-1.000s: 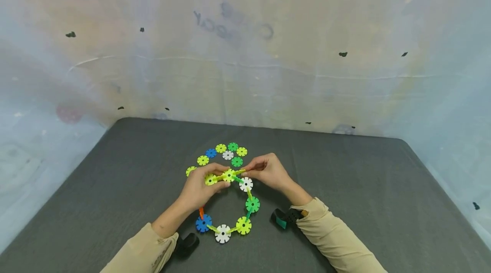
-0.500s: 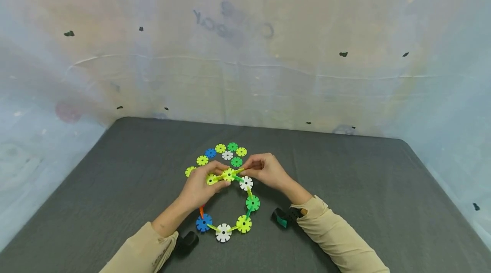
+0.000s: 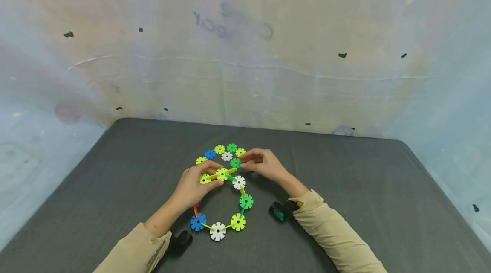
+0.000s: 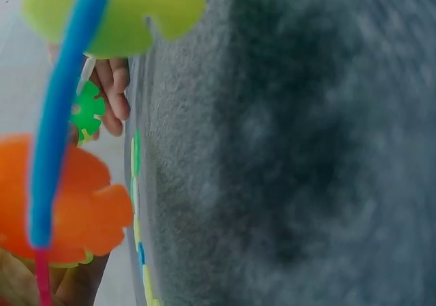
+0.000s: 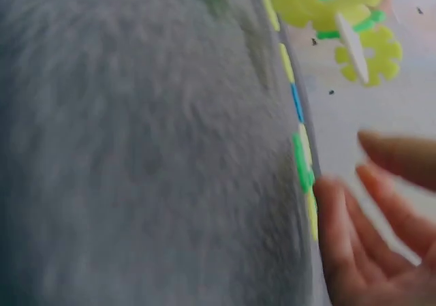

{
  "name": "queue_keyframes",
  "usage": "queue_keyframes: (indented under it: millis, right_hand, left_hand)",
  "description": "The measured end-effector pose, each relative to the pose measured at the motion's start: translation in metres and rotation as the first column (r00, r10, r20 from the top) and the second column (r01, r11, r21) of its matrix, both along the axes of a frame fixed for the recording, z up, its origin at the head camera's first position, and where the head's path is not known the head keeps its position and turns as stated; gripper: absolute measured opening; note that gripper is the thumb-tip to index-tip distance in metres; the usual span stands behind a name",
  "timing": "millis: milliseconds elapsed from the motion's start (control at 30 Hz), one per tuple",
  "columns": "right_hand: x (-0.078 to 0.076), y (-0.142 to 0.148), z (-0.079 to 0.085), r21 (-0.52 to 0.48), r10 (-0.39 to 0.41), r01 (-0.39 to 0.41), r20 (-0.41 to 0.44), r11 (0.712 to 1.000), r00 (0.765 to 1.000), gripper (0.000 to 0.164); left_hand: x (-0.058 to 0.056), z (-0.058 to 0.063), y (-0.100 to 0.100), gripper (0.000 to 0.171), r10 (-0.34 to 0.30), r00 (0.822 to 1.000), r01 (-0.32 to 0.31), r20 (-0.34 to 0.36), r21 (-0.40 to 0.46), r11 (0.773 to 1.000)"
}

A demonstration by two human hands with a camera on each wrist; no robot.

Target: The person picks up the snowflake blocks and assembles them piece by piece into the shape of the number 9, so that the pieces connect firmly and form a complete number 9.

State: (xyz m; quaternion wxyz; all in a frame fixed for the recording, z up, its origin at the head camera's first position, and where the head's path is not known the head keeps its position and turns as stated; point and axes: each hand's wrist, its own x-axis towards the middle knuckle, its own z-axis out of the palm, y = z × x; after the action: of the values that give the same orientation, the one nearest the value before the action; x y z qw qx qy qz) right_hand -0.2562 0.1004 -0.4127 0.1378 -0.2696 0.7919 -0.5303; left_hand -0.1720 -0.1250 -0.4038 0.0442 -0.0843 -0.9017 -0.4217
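My left hand [image 3: 190, 185] grips the upper left of a ring-shaped chain of slotted plastic discs, thumb and fingers around a yellow disc [image 3: 205, 178]. From there the chain runs through another yellow disc [image 3: 222, 174], a white disc [image 3: 239, 182], a green disc [image 3: 246, 201] and others down to a blue disc [image 3: 198, 222]. An orange disc [image 4: 88, 204] looms close in the left wrist view. My right hand [image 3: 265, 164] holds nothing; its thumb and fingers are apart in the right wrist view. Its fingertips are right at a loose green disc [image 3: 235, 163].
Behind the chain, several loose discs lie in a curved row on the dark grey table [image 3: 326, 170], among them a blue one [image 3: 209, 154] and a white one [image 3: 226, 156]. A pale printed curtain [image 3: 245, 72] hangs behind the table.
My right hand has let go of the yellow disc at the chain's end and moved slightly away towards the loose green disc. The left hand and chain have shifted a little left.
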Motion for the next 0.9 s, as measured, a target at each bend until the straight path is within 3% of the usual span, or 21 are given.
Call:
queue_keyframes:
  millis: [133, 233, 467, 667, 900]
  right_hand:
    - [0.000, -0.012, -0.001, 0.099, -0.111, 0.117, -0.058, 0.988, 0.992, 0.031]
    - [-0.001, -0.019, 0.000, 0.186, -0.138, 0.156, -0.103, 0.970, 0.985, 0.032]
    - [-0.004, -0.025, -0.002, 0.337, -0.109, 0.179, -0.215, 0.924, 0.970, 0.028]
    - [-0.001, -0.019, 0.000, 0.342, -0.083, 0.148, -0.197, 0.928, 0.977, 0.026]
    - [0.011, -0.007, 0.011, 0.368, -0.017, 0.094, -0.208, 0.925, 0.978, 0.027]
  left_hand:
    - [-0.001, 0.000, -0.002, 0.033, -0.012, 1.000, 0.011, -0.004, -0.015, 1.000]
    - [-0.001, -0.001, -0.002, 0.032, -0.016, 1.000, 0.016, -0.003, -0.009, 1.000]
    - [-0.002, 0.000, 0.000, 0.031, -0.022, 1.000, 0.022, -0.010, -0.013, 1.000]
    - [-0.002, 0.000, 0.001, 0.030, -0.009, 1.000, 0.010, 0.026, -0.035, 0.999]
    - [-0.004, -0.001, 0.000, 0.029, -0.012, 0.999, 0.017, 0.036, -0.130, 0.991]
